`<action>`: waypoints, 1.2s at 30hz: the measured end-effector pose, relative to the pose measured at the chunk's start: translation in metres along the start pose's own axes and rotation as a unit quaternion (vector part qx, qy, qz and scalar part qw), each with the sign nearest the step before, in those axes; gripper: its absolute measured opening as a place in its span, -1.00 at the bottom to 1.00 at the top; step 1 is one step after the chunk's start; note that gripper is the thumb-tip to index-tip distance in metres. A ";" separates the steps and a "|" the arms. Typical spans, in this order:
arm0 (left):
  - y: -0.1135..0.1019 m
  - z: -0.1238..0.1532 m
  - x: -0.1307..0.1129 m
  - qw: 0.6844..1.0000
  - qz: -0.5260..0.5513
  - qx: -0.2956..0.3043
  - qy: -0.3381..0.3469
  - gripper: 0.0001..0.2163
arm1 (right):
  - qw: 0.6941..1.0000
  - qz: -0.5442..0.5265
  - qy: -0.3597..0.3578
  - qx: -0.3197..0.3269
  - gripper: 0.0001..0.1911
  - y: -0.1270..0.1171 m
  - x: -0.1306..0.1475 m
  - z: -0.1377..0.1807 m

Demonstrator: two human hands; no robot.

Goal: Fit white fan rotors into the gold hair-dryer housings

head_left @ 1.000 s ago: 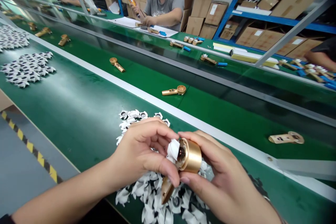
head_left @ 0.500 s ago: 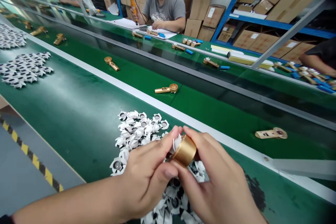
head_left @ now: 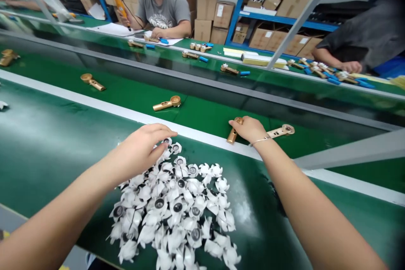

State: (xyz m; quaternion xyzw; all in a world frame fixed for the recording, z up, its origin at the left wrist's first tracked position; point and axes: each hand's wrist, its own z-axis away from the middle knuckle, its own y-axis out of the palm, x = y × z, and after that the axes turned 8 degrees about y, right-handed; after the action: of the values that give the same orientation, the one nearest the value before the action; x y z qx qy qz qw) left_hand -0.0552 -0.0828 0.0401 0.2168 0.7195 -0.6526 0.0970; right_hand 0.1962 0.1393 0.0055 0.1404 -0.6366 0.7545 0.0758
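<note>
My right hand (head_left: 251, 128) is stretched out to the green belt, its fingers closed round the head of a gold handheld fan body (head_left: 232, 136). The handle of that body points back towards me, close to the white strip. A pale gold fan body (head_left: 281, 131) lies just beyond my right wrist. My left hand (head_left: 147, 145) hovers at the far left edge of a heap of white fan blades (head_left: 177, 206). Its fingers are extended, with the thumb apart and nothing visible between them. Several blades show dark round hubs.
More gold fan bodies lie on the belt (head_left: 202, 112), one in the middle (head_left: 167, 103) and one farther left (head_left: 92, 81). A metal brace (head_left: 351, 147) juts in at the right. Across the belt, a person holds an orange electric screwdriver (head_left: 120, 7); another sits at the right.
My hands have parted. The gold fan body they held together is now at the belt in my right hand. My left hand has moved left over the blades, and the view has shifted right.
</note>
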 end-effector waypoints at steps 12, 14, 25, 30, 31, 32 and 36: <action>0.029 -0.061 0.018 0.971 -0.032 0.211 0.103 -0.70 | 0.984 -0.038 -0.172 -0.022 -0.80 -0.006 -0.149 0.138; 0.034 -0.063 0.006 0.973 -0.047 0.210 0.083 -0.69 | 0.982 -0.037 -0.182 -0.038 -0.79 0.007 -0.160 0.149; 0.049 -0.065 0.021 0.992 -0.027 0.122 0.030 -0.68 | 0.938 0.071 -0.338 -0.045 -0.82 0.010 -0.141 0.124; 0.053 -0.070 0.032 0.986 0.004 0.151 0.069 -0.70 | 0.922 0.112 -0.369 -0.036 -0.79 0.013 -0.139 0.117; 0.052 -0.071 0.030 0.986 0.007 0.150 0.065 -0.70 | 0.923 0.111 -0.366 -0.038 -0.79 0.014 -0.137 0.116; 0.051 -0.072 0.026 0.988 0.007 0.143 0.059 -0.71 | 0.926 0.106 -0.361 -0.040 -0.80 0.015 -0.134 0.115; 0.040 -0.061 -0.009 0.994 0.006 0.103 0.036 -0.77 | 0.938 0.022 -0.344 -0.041 -0.87 0.007 -0.101 0.126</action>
State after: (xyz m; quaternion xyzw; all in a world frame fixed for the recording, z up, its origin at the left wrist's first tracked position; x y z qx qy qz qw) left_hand -0.0205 -0.0227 0.0156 0.2533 0.6505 -0.7141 0.0517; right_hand 0.3047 0.0211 -0.0133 0.3740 -0.6573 0.6347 -0.1588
